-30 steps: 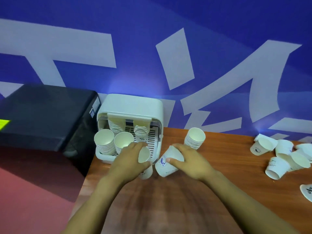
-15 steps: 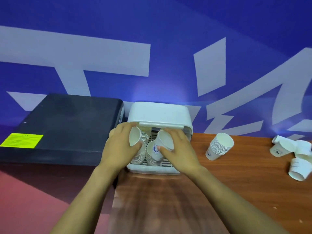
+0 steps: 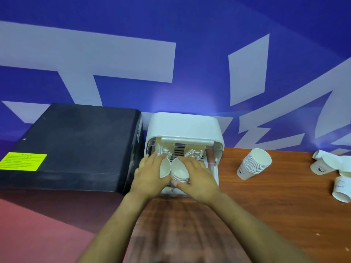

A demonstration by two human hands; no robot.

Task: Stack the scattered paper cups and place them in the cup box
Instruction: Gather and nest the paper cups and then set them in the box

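two hands at cup box (image 3: 185,128) | left hand (image 3: 150,174) grips left cup (image 3: 164,168) | right hand (image 3: 197,176) grips right cup stack (image 3: 179,172) | loose stack (image 3: 253,166) right on table (image 3: 275,205)

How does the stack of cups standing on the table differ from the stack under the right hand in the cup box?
The stack on the table stands outside the cup box, on the wood; the stack in the box sits at its front. No hand touches the table stack, while the right hand grips the box stack. The table stack shows its full side; the box stack is mostly hidden. Both are white nested paper cups, mouths up.
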